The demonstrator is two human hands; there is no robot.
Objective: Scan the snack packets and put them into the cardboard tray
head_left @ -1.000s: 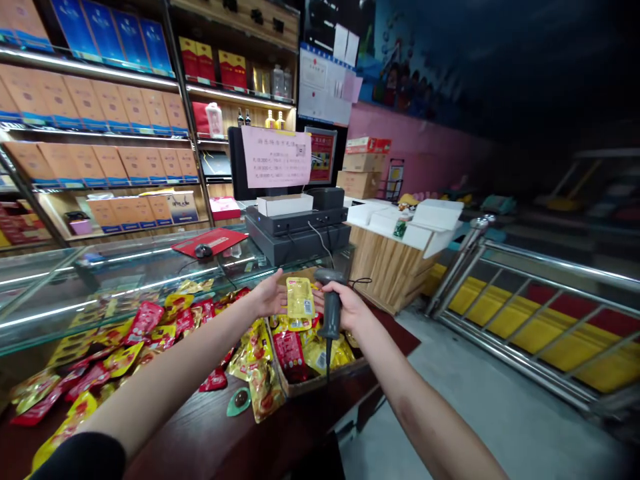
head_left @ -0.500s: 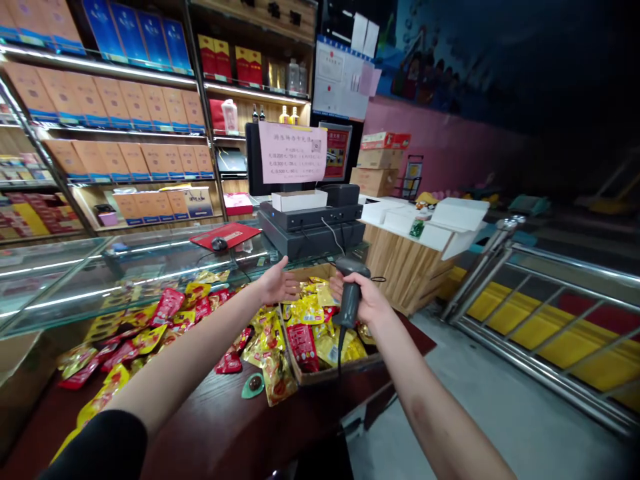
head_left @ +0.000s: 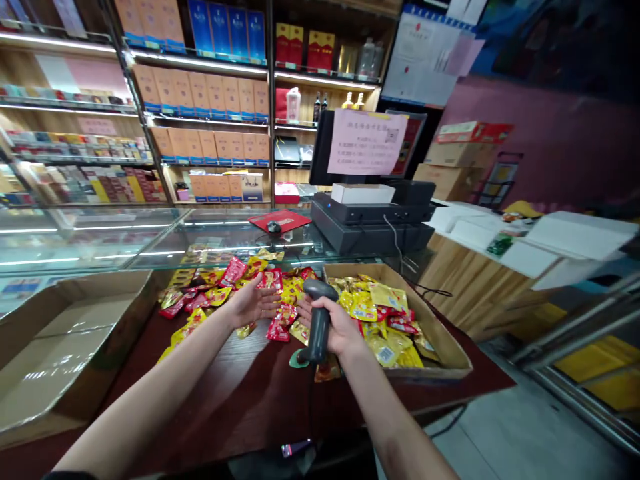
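A dark grey handheld scanner is held nearly upright above the middle of the desk, towards the front edge; its handle is clasped by the grip of the right hand, with the thumb laid across it and the fingers stretched out past it to the left; a thin cord is seen below the handle, led towards the front edge; the grip of the left hand is spread wide open, the palm turned towards the scanner and nothing held in it; whether any packet is touched by that hand cannot be told; a loose heap of red and yellow snack packets is strewn behind both hands, along the back edge of the desk; more packets are piled in a cardboard box set towards the front right corner; a green leaf-shaped piece is partly covered by the scanner, near the front edge; at the left end of the desk a shallow carton is placed, open side up; beyond the back edge, a red mat, a black mouse and a dark till unit are carried by a glass case.
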